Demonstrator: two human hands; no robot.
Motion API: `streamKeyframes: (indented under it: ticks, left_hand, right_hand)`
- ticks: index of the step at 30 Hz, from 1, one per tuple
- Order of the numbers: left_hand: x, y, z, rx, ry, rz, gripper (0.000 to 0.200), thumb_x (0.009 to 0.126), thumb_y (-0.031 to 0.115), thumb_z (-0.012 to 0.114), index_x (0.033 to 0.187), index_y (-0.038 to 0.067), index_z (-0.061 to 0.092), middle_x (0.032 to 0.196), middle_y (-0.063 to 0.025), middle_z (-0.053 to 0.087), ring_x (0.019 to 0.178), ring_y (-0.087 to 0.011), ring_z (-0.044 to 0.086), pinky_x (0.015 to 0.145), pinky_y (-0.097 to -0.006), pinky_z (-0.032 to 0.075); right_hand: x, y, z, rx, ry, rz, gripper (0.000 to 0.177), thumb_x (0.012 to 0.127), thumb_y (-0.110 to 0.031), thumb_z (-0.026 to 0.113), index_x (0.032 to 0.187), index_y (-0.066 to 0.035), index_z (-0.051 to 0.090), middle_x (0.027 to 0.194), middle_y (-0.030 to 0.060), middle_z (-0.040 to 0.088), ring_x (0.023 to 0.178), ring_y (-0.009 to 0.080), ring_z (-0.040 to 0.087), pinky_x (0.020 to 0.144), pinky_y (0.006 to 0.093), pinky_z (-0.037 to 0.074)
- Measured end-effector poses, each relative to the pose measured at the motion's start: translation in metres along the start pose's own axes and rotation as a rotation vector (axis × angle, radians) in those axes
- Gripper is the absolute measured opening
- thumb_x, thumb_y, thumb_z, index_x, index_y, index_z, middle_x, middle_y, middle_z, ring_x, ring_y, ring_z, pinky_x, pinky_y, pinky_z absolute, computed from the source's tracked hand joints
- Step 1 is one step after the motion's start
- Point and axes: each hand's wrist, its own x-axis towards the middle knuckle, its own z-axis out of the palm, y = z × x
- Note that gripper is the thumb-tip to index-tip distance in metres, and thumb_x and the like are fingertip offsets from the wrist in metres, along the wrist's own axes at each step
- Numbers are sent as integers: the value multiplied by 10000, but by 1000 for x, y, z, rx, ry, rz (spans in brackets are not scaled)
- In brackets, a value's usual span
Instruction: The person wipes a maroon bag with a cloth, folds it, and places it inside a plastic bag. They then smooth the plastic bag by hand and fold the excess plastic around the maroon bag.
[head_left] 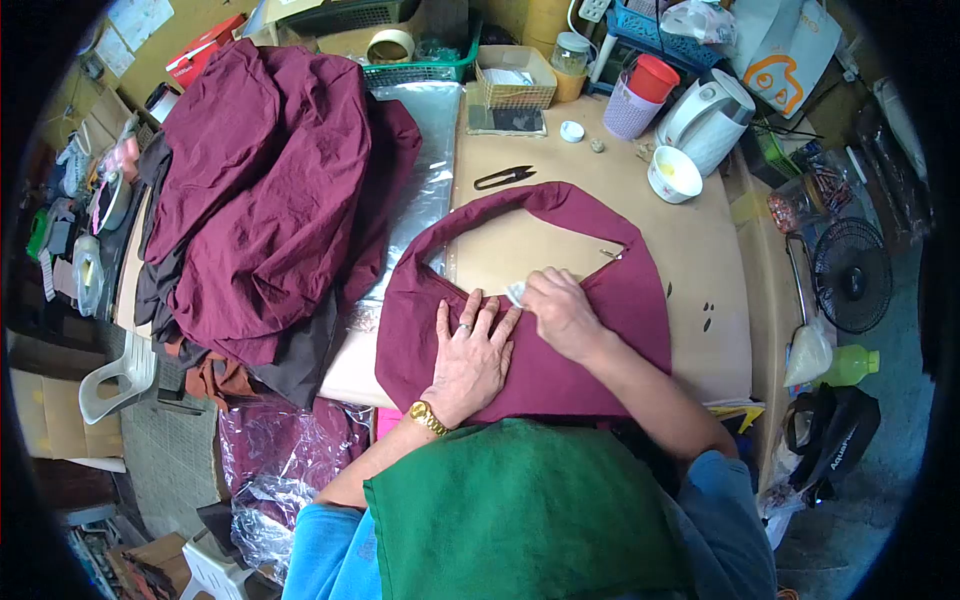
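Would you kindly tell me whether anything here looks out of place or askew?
Nothing looks damaged or spilled. The left hand lies flat on the maroon cloth bag, the right hand pinches a small white tag at its edge. The maroon fabric heap is rumpled.

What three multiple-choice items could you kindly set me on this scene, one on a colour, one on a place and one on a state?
1. What colour is the garment spread on the table?
A green; B maroon; C white.
2. Where do the black snips lie?
A on the garment; B on the floor; C on the bare table beyond the garment.
3. How is the left hand placed?
A flat on the cloth, fingers spread; B clenched in a fist; C raised off the table.

Answers:
1 B, the cloth is a dark red-purple.
2 C, they lie on the tan tabletop past the neckline.
3 A, the palm and fingers press on the fabric.
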Motion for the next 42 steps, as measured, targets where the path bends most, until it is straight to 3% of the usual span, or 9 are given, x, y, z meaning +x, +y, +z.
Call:
streamKeyframes:
  ticks: [8, 12, 25, 29, 31, 33, 35, 37, 42]
  left_hand:
    - [-1, -1, 0, 13, 16, 0, 530, 946, 285, 579, 1459, 200, 473, 1408, -109, 499, 1418, -304, 368, 1159, -621, 202]
    - [-1, 0, 0, -5, 6, -9, 529, 950, 282, 572, 1464, 201, 470, 1406, -110, 501, 1418, -306, 368, 1160, -623, 200]
    - [-3, 1, 2, -14, 1, -28, 517, 955, 273, 559, 1456, 179, 478, 1399, -110, 497, 1423, -312, 356, 1161, -630, 195]
    - [-2, 4, 2, -17, 30, 22, 518, 944, 261, 577, 1447, 172, 485, 1378, -111, 503, 1411, -317, 369, 1155, -630, 205]
    - [2, 6, 1, -33, 32, 29, 518, 932, 275, 596, 1430, 172, 497, 1361, -122, 508, 1403, -326, 379, 1134, -629, 227]
    - [10, 6, -14, -62, 118, 35, 401, 909, 243, 625, 1296, 141, 607, 1286, -146, 522, 1309, -333, 453, 1068, -593, 323]
    - [22, 0, -38, -121, -30, -90, 241, 892, 179, 638, 1120, 118, 688, 1194, -163, 526, 1185, -327, 507, 973, -512, 424]
    - [37, -10, -47, -200, 186, -122, 148, 901, 166, 652, 1019, 98, 711, 1100, -183, 513, 965, -347, 596, 746, -442, 541]
    - [52, -38, -42, -36, 136, -228, 154, 887, 194, 671, 873, 56, 738, 1089, -194, 477, 877, -333, 635, 671, -430, 569]
  right_hand:
    - [-5, 20, -38, -238, -230, 34, 87, 750, 8, 609, 791, -58, 648, 882, 87, 581, 903, 273, 576, 788, 429, 432]
    - [1, -3, 5, -23, -27, 32, 103, 734, 3, 609, 811, -51, 649, 901, 84, 592, 921, 277, 570, 809, 418, 442]
    - [-13, 5, 2, 122, 57, 109, 109, 763, 25, 611, 816, -61, 650, 895, 83, 594, 901, 285, 569, 802, 426, 462]
    - [-11, -1, -16, -89, -120, 198, 59, 780, 10, 628, 785, -46, 642, 891, 100, 586, 913, 307, 566, 836, 433, 473]
    - [-3, -18, -4, 97, -9, 266, 50, 809, 4, 629, 813, -45, 634, 904, 115, 582, 920, 321, 563, 850, 436, 463]
    - [-12, -19, 17, 116, 12, 284, 44, 834, -5, 629, 859, -38, 615, 927, 134, 572, 921, 337, 551, 856, 441, 458]
    - [-19, -21, 21, 152, 120, 281, 68, 842, 12, 626, 904, -9, 608, 922, 149, 565, 898, 355, 533, 825, 453, 454]
    - [-23, -22, 23, 130, 126, 275, 94, 837, 11, 635, 919, -10, 595, 934, 150, 557, 899, 353, 526, 820, 449, 452]
    - [-22, -24, 17, 105, 120, 225, 84, 835, 4, 652, 895, -21, 598, 969, 133, 578, 908, 337, 534, 835, 437, 457]
